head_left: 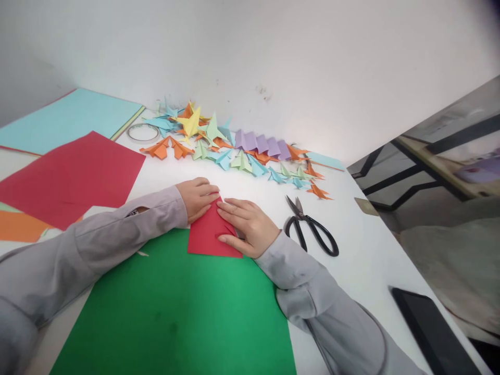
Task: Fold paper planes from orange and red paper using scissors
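A piece of red paper (213,237) with a folded flap lies on the upper edge of a large green sheet (187,302). Its top corner is under the fingers of my left hand (197,199), which are closed together and press it down. My right hand (248,226) holds the paper's right side, fingers stretched across the fold and thumb lower down on the flap. Part of the right edge is hidden beneath that hand. Black-handled scissors (308,224) lie partly spread to the right of it.
Along the wall sit several folded paper figures (191,124) and a purple pleated strip (262,144). To the left are a tape roll (142,133), blue sheets (74,120), a large red sheet (86,172) and orange paper (23,226). A black phone-like device (433,333) lies near the right table edge.
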The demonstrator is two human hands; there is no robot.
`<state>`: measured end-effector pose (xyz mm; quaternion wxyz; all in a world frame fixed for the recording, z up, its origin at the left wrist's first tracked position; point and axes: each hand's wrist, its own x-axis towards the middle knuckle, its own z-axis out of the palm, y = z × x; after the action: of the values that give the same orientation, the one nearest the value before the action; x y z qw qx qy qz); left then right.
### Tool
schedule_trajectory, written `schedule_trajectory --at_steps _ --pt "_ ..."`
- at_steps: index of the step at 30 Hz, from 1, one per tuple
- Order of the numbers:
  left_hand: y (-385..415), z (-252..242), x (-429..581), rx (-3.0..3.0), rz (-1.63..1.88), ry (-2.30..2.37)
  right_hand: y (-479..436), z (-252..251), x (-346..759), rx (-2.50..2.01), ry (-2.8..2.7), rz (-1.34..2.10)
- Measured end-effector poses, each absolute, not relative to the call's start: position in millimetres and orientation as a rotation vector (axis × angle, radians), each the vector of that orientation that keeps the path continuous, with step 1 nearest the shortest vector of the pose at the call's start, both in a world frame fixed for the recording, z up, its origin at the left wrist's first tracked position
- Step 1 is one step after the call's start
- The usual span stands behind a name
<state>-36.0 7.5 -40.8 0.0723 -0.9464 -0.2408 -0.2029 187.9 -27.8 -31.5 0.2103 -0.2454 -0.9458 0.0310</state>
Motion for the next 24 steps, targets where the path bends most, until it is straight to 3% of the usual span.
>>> schedule_trajectory --at_steps 24 --pt "-2.6 -37.8 -27.1 -2.899 -0.745 -1.102 -27.5 -31.7 187.6 -0.694 -2.592 0.14"
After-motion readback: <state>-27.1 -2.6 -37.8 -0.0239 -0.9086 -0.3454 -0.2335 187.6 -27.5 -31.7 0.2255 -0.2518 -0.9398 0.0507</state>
